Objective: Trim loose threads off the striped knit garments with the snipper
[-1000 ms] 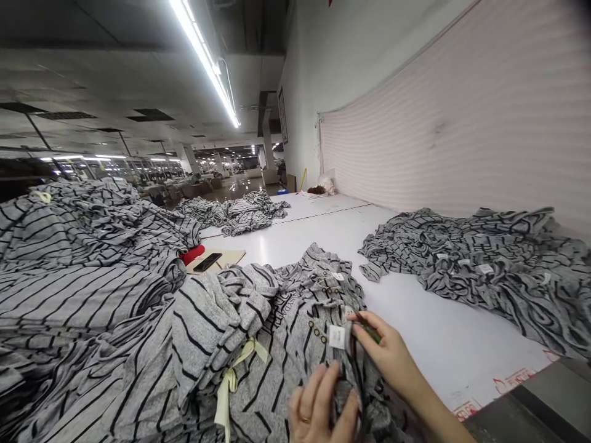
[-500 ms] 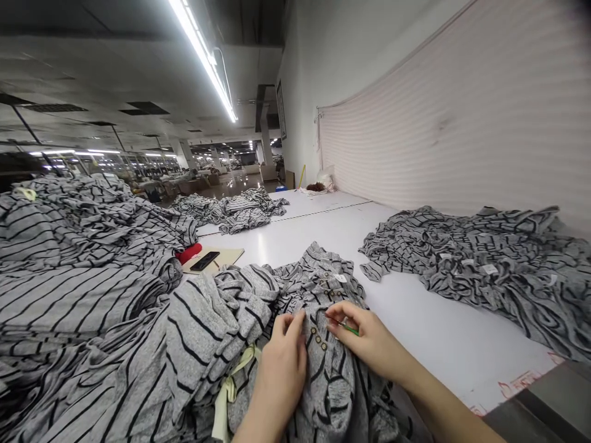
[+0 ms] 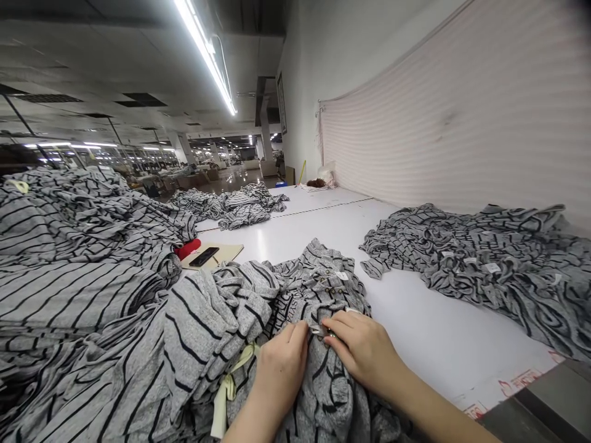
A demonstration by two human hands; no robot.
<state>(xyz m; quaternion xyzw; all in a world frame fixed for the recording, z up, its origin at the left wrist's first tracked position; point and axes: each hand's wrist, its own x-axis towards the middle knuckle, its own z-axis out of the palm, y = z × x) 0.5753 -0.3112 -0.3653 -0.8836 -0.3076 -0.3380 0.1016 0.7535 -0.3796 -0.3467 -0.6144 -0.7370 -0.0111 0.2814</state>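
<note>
A grey knit garment [image 3: 323,369] with black stripes, dark lettering and small brown buttons lies bunched in front of me. My left hand [image 3: 282,360] is closed, thumb and fingers pinching the fabric near the button placket. Just to its right, my right hand [image 3: 362,344] is closed around a small hand tool [image 3: 317,330]. The tool shows a silvery, pointed end toward my left fingertips and a bit of green; my fingers hide the rest, so its exact kind is unclear. A white label [image 3: 341,276] sits farther up the garment.
Striped garments form a high pile [image 3: 83,227] at left, with a pale yellow tie [image 3: 226,391] near my left wrist. Another heap [image 3: 466,258] lies at right on the white table [image 3: 415,307]. A phone [image 3: 204,256] rests on a notepad [image 3: 231,253] beside something red [image 3: 188,248].
My right hand has turned over and come closer to my left, bringing the tool's silvery end into view. The row of buttons between my hands is now covered.
</note>
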